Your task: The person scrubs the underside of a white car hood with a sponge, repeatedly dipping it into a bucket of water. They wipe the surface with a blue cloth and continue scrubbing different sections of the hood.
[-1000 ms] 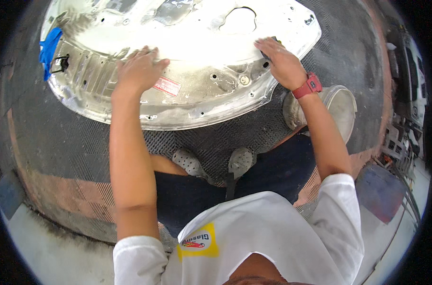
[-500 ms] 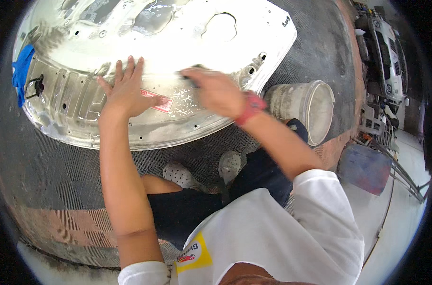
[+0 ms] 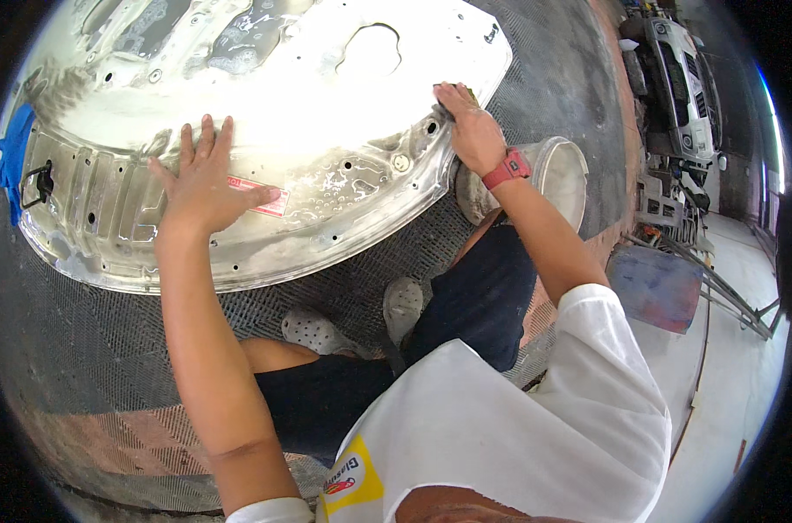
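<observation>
A white metal car panel (image 3: 309,113), wet and with cut-out holes, lies in front of me. Near its lower left, my left hand (image 3: 200,187) rests flat with fingers spread; its thumb reaches over a red and white sticker (image 3: 278,202). My right hand (image 3: 477,138), below a red wristwatch (image 3: 507,169), presses a small dark pad (image 3: 472,93) to the panel close to its right edge. Most of the pad is hidden under the fingers, so its exact kind is unclear. Water drops stand on the metal between both hands.
A dirty whitish bucket (image 3: 567,179) stands right of the panel, beside my knee. Blue cloth or tape (image 3: 14,157) hangs at the panel's left end, near a black latch (image 3: 40,181). Farther right are a stained blue board (image 3: 653,288), metal bars and a parked car (image 3: 677,87).
My right hand has moved right and away from me with the pad, from the panel's middle to its right edge. My left hand stays by the sticker; the view has shifted slightly.
</observation>
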Tool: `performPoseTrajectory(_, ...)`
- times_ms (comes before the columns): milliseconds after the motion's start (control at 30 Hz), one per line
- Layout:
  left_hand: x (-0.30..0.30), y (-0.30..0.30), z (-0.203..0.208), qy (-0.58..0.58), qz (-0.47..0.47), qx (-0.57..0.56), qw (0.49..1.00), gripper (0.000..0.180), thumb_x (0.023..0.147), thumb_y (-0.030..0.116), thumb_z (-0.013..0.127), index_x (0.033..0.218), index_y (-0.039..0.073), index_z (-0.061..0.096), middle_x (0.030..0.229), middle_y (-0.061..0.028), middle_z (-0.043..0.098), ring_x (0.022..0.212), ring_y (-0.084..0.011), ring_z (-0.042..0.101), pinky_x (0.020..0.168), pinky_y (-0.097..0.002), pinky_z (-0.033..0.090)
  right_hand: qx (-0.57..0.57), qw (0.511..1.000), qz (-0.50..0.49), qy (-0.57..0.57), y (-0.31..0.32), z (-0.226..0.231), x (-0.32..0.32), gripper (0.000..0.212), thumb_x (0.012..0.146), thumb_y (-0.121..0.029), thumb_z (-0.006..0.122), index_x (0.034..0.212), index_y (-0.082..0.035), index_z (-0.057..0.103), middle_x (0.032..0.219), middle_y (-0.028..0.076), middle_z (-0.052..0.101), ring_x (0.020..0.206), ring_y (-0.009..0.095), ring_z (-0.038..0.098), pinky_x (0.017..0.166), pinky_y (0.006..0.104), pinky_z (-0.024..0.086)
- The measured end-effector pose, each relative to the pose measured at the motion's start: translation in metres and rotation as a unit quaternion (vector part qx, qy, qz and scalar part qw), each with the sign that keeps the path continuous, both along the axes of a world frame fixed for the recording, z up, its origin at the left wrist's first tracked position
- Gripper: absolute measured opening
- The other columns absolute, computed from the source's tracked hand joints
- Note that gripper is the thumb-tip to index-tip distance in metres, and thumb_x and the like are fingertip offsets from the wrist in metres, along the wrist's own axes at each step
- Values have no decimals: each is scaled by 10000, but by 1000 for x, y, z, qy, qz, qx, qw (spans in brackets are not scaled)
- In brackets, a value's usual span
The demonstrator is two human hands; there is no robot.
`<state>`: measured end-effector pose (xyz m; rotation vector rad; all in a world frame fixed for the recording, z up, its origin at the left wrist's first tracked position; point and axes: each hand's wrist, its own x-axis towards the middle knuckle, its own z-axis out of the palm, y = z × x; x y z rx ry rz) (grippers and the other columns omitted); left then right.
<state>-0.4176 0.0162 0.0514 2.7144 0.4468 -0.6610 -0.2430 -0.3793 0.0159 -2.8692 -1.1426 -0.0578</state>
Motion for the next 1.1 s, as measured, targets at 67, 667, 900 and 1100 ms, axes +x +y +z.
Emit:
performPoseTrajectory(67,4,0,1,12,4,4,1000,1430,609,815,850,1741,212,217,1815,-101,153,1686,-316,40,1290,-721,-78,26,998,-49,22,14,-1,-22,647,894,40,509,1536,-30,506,1595,211,523,1460,405,525,1125,487,542)
performPoseTrajectory(667,9,-6,11,44,1,20,999,1438,616,815,846,1744,201,200,1818,-104,141,1686,-319,53,1275,-728,-103,83,995,-60,-14,-4,-17,-6,689,899,23,545,1582,-40,473,1628,235,479,1511,442,440,1209,514,451)
performPoseTrajectory(900,3,-3,11,44,7,30,999,1424,626,817,837,1743,199,206,1819,-103,140,1687,-313,54,1278,-722,-99,257,934,-239,68,-3,50,-29,360,997,-35,544,1350,-25,618,1227,325,712,1110,517,697,1000,554,548)
performPoseTrajectory(1100,10,-9,14,51,4,26,998,1405,645,799,843,1744,204,201,1821,-94,133,1688,-308,38,1284,-712,-97,227,954,-174,85,-32,-15,47,289,973,-210,735,1144,16,680,1430,306,629,1353,463,593,1151,475,470)
